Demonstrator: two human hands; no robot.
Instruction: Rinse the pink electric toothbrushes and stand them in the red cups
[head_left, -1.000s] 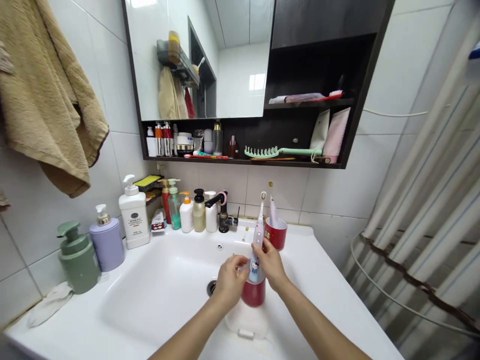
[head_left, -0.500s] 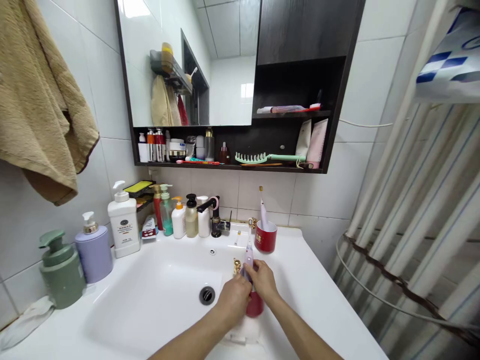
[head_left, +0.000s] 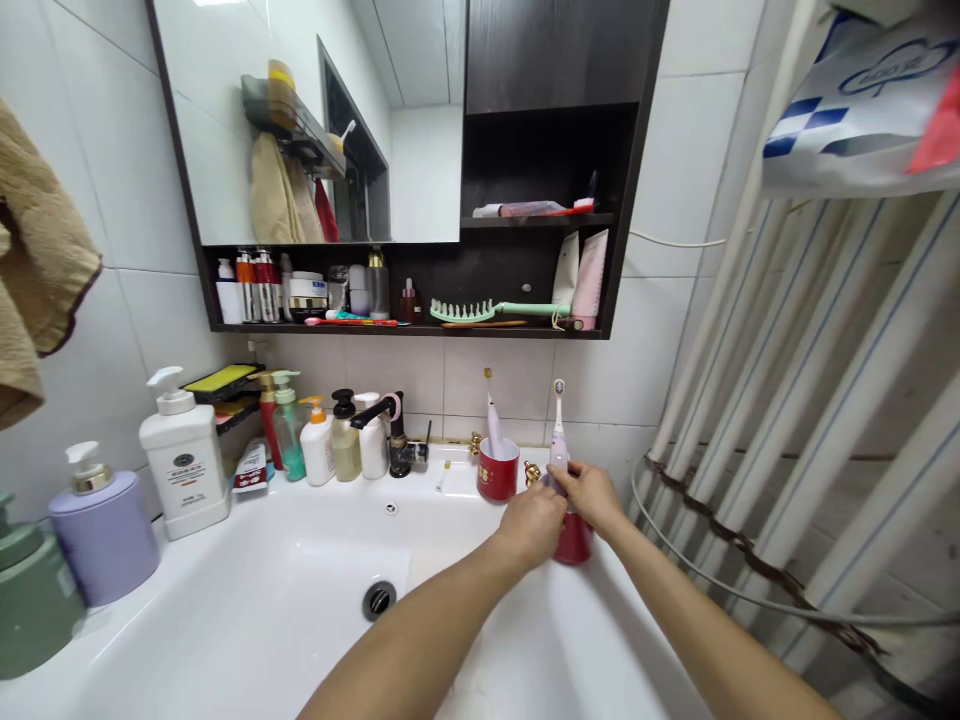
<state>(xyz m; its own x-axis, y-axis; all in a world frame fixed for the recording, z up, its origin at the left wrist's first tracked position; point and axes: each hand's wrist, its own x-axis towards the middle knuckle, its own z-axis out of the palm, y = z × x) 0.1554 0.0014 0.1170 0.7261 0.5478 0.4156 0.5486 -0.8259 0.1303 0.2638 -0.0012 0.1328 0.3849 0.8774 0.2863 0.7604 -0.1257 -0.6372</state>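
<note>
Fingers of the right hand are closed on a pale toothbrush, which is held upright at a red cup; whether its base is already inside is hidden. The left hand is curled close by, its grasp not to be made out. Farther back, another toothbrush is already stood unheld in a second red cup; the held one has not yet been released.

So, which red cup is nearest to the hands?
The right cup, partly hidden by the left hand; the left cup stands unheld, nearer the tap.
</note>
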